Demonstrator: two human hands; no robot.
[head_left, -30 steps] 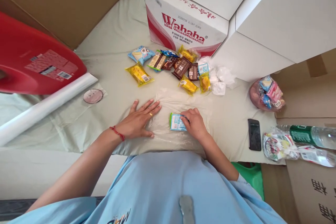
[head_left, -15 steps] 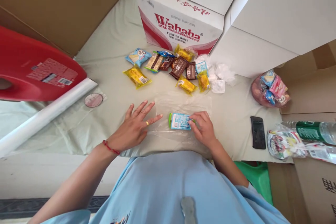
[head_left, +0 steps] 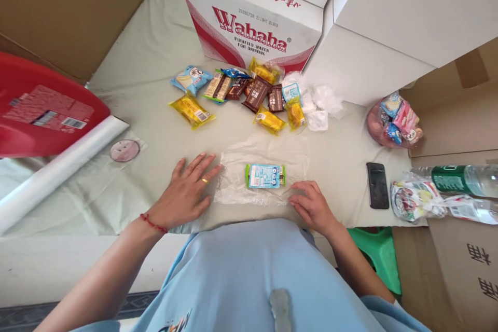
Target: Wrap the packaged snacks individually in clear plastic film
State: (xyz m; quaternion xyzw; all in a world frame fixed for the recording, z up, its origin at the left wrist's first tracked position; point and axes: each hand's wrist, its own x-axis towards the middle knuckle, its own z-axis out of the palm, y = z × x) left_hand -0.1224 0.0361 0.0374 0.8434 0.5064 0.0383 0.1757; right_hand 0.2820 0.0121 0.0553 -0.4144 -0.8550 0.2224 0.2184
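Note:
A sheet of clear plastic film (head_left: 233, 194) lies on the cloth-covered table in front of me. On its middle rests a small light-blue and white packet (head_left: 264, 176), on top of a green-ended snack packet (head_left: 248, 175) that shows at both ends. My left hand (head_left: 184, 192) lies flat with fingers spread, its fingertips at the film's left edge. To the right of the packets, my right hand (head_left: 311, 205) is at the film's right edge, fingers loosely bent and somewhat apart. Nothing shows in either hand.
Wrapped snacks (head_left: 259, 93) and crumpled clear plastic (head_left: 327, 101) lie before a Wahaha carton (head_left: 252, 28). At left are a red jug (head_left: 50, 109), a film roll (head_left: 66, 166) and a round pink disc (head_left: 124, 150). A phone (head_left: 377, 185), snack bowl (head_left: 375, 124) and bottle (head_left: 453, 180) sit right.
My right hand has let go of the light-blue packet and moved right and down to the film's edge. The camera view has shifted slightly; my left hand stays spread beside the film.

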